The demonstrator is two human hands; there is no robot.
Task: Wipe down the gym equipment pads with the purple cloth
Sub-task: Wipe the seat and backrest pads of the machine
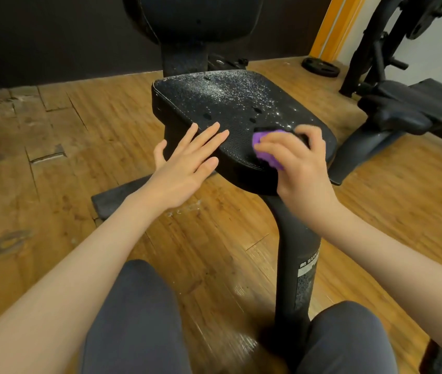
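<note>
**Q:** Where is your cloth, and what is each grip doing?

**A:** Your right hand (299, 163) has its grip clenched around the bunched purple cloth (267, 151), pressing it onto the seat pad (230, 103) at the pad's near right corner, centre-right of the frame. Your left hand (184, 168) is released: fingers straight and spread, lying across the pad's near left edge, with the thumb off the pad.

**Q:** What is the state of the pad surface and its edges?

**A:** White specks cover the far and right portions of the pad; the strip nearest you, between your hands, looks dark. The stitched rim runs along the left and near sides. The cloth overhangs the near rim slightly.

**Q:** What room surrounds the pad?

**A:** The back pad (195, 20) stands upright just behind, at the top centre. The support post (297, 252) drops from under the near edge, between your knees. Open wooden floor (52, 130) lies to the left. A second machine (403, 109) sits at the right, near the pad, with a weight plate (320, 67) on the floor behind.
</note>
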